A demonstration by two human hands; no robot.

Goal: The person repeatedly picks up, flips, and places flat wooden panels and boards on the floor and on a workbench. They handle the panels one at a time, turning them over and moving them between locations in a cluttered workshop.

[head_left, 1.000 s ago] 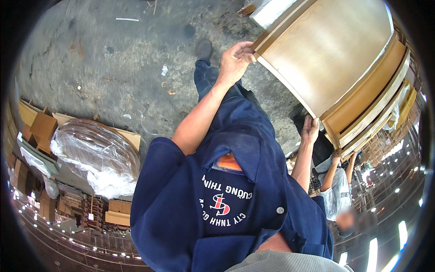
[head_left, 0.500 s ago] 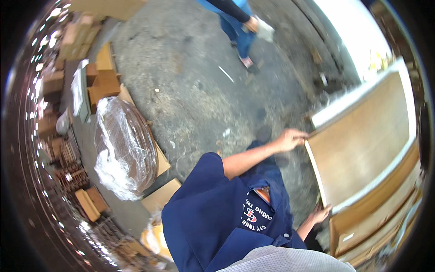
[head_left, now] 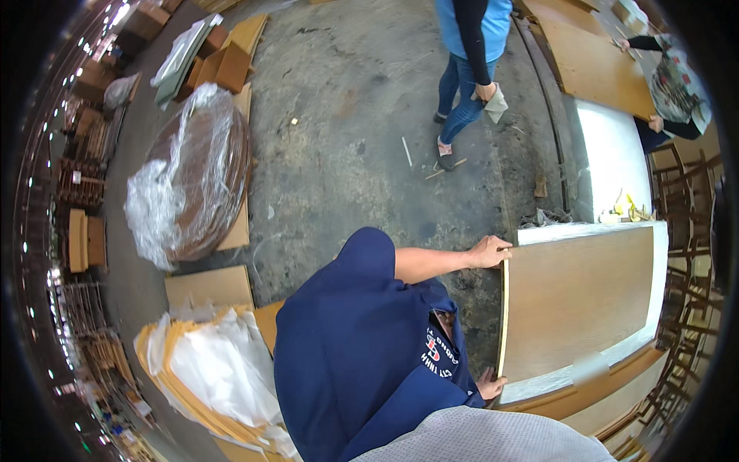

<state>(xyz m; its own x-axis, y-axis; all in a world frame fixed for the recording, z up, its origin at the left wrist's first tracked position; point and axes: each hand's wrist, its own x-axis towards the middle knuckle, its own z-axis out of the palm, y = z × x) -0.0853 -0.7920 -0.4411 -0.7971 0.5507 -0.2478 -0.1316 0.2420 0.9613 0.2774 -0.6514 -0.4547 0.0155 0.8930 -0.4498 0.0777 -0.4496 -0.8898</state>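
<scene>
A flat brown wooden panel (head_left: 581, 300) with a pale near edge lies on white padding (head_left: 658, 266) at the right. My left hand (head_left: 491, 252) grips the panel's far corner on the edge facing me, fingers closed around it. Lower down that edge, my right hand (head_left: 490, 384) holds the other corner, its fingers partly hidden by my sleeve and the panel. Beneath the padding, at its lower side, brown boards (head_left: 616, 385) show.
Ahead, a person in blue (head_left: 466, 73) stands holding a pale cloth (head_left: 496, 104). At upper right another person (head_left: 681, 85) handles a large board (head_left: 596, 65). A plastic-wrapped round stack (head_left: 196, 177), cardboard (head_left: 223, 68) and a foam-covered pile (head_left: 223, 362) stand left.
My view has turned right, bringing the second person and large board into sight. Both hands remain on the panel's edge, and the panel now appears squarer to me. The person in blue shows more fully.
</scene>
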